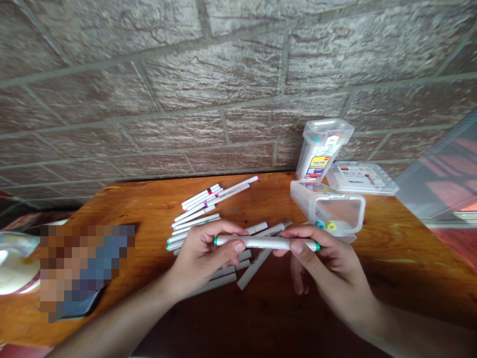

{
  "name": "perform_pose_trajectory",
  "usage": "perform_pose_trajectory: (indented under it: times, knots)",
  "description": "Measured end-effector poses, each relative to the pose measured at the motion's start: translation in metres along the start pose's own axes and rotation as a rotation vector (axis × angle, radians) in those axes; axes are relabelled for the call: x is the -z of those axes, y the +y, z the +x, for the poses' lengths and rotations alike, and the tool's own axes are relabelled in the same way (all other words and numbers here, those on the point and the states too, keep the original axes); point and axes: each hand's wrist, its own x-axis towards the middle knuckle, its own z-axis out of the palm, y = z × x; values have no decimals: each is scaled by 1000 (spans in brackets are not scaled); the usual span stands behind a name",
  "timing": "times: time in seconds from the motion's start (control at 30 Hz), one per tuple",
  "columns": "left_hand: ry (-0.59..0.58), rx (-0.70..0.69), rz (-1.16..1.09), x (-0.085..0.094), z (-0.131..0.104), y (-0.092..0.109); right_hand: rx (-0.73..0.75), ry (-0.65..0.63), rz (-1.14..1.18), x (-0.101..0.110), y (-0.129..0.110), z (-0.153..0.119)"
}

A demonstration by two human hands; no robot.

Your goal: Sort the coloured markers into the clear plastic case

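Over the front half of the wooden surface [126, 205], both hands share one white marker [266, 242] with green ends, held nearly level above the loose pens. The left hand [199, 253] pinches it near its left end, thumb and forefinger closed to the barrel's thickness and the other fingers [234, 259] curled below. The right hand [337, 268] pinches it close to the right end in the same way, thumb in front, with its lower fingers hanging loosely bent beneath.

Under and beyond the left hand lie more than a dozen loose markers [234, 193], mostly side by side, a few crossing between the hands; the hands cover some, so an exact count is not possible. To the right are three clear plastic containers: one upright box [318, 166] with markers inside, one box [302, 198] on its side with its mouth facing the person, and one flat case [361, 179]. In the tipped box two caps show, one blue [319, 225] and one yellow [331, 226]. On the left are one dark flat object [80, 309], largely pixelated, and one white vessel [13, 273], cut off at the edge. One brick wall [253, 64] stands behind.
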Motion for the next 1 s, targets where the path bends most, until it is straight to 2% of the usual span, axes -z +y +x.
perform_pose_trajectory:
  times: [0.27, 0.8, 1.0]
  knots:
    - [27, -71, 76, 1, -1, -2, 24, 1, -50, 0, -1, 0]
    - [-1, 30, -94, -1, 1, 2, 20, 23, 13, -1, -2, 1]
    - [-32, 45, -158, 3, 1, -5, -11, 0, 122, 0, -2, 0]
